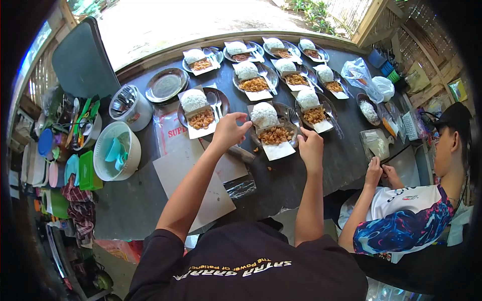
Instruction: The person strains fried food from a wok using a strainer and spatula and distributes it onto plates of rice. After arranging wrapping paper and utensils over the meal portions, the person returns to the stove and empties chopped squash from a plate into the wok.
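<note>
In the head view, with twelve o'clock at the top, the near plate [284, 114] is sitting between the two hands, at the table's [271, 186] near side. The left hand [229, 130] is lying at its nine o'clock, thumb and fingers parted at the rim; whether they are pinching it, I cannot tell. The right hand [310, 146] is lying at four o'clock, fingertips bending in at the rim; their grip is hidden too. The fork [293, 118] is resting at two o'clock, its long axis running from eleven toward five, so its handle is pointing at the right hand, clearly the nearer one. The rice [264, 115] is mounding at eleven, the diced food [275, 135] is spreading toward six, and the paper [279, 151] is jutting past the rim at six.
</note>
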Demonstrator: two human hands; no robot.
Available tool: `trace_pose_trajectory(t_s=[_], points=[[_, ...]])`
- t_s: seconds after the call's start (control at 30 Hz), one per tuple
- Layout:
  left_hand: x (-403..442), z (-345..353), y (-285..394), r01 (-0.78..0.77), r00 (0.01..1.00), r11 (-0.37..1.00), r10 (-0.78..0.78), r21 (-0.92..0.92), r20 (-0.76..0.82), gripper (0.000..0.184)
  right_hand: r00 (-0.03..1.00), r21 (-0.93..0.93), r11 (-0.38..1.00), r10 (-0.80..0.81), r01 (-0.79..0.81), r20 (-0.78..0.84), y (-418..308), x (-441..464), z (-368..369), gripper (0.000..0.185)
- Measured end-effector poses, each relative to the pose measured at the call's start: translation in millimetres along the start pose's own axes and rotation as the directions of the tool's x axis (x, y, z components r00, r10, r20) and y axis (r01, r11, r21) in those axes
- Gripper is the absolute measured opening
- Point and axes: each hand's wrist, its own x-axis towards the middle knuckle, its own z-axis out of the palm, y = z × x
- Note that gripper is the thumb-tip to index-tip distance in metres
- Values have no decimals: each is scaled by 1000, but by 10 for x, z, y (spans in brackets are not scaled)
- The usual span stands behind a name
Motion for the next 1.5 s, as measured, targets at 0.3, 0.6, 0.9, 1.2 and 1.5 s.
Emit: trace_pose_trajectory(t_s=[0.3,0.6,0.9,1.2,1.5], points=[[50,89,-186,70,986,974,-101,217,135,60,989,-108,987,127,-119,76,119,24,39,29],[55,126,-110,191,952,975,-212,114,222,69,966,-29,976,218,-216,140,162,110,45,33],[208,89,-125,184,956,977,-204,112,210,74,983,-106,987,130,-117,126,116,306,223,30],[-173,-272,-360,-128,970,988,143,85,-196,40,993,88,991,-102,97,54,-621,103,233,25],[-937,-689,-757,180,818,857,142,483,-557,28,840,158,911,-411,380,354,-1136,-474,968,34]])
